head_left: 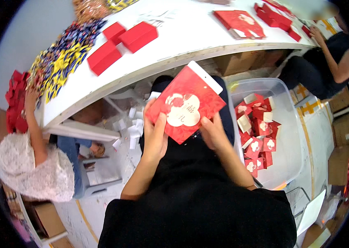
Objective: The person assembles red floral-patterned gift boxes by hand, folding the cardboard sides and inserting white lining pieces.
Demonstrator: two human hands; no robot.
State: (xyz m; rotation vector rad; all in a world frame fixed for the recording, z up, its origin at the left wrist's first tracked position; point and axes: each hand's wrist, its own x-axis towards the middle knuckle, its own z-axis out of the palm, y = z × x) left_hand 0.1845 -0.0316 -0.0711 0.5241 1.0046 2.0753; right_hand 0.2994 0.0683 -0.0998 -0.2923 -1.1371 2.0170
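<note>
Over my lap I hold a flat red gift box with a pale flower-shaped panel and a white flap along its upper right edge. My left hand grips its left side, thumb on the front. At the lower right corner, my right hand pinches it with the thumb on top; the other fingers are partly hidden behind. To my right stands a clear plastic tub. Several small red boxes with the same pale flower lie heaped inside it.
A white table curves across ahead, carrying red boxes, a stack of flat red box blanks and piles of yellow and blue packets. One person sits at left, another at far right. White paper pieces litter the floor.
</note>
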